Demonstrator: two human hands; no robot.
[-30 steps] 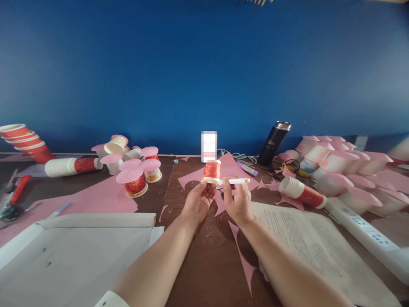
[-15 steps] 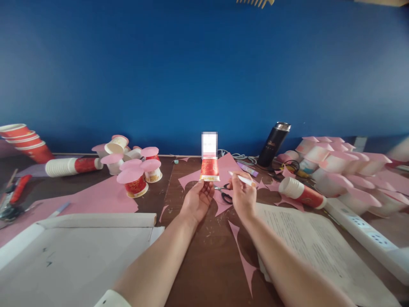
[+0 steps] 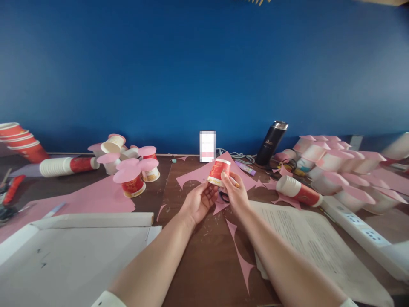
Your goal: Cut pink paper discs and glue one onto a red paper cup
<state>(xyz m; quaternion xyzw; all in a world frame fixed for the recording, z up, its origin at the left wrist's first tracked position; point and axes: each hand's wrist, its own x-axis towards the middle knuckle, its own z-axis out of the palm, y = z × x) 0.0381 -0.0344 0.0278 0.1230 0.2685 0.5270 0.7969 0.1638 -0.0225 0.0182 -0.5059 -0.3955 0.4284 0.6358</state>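
Note:
A red paper cup (image 3: 219,169) with a gold pattern is held upside down and tilted at the middle of the table. My left hand (image 3: 200,200) is at its lower rim, palm up with fingers curled. From the right, my right hand (image 3: 237,192) presses its thumb against the cup's side. A white pen (image 3: 234,182) shows only in part between the right fingers. Beneath the hands lie scissors (image 3: 224,196), mostly hidden, and a pink paper sheet (image 3: 191,172) with cut edges.
Cups topped with pink paper stand at left (image 3: 132,185) and right (image 3: 354,194). A black flask (image 3: 271,143) leans near the blue wall. Nested cups (image 3: 298,190), a power strip (image 3: 358,221), a printed sheet (image 3: 297,238) and a white box lid (image 3: 83,256) surround my arms.
My right hand has moved left from beside the cup to touch it, with the pen still in its fingers. The cup has tilted. The whole view has shifted slightly.

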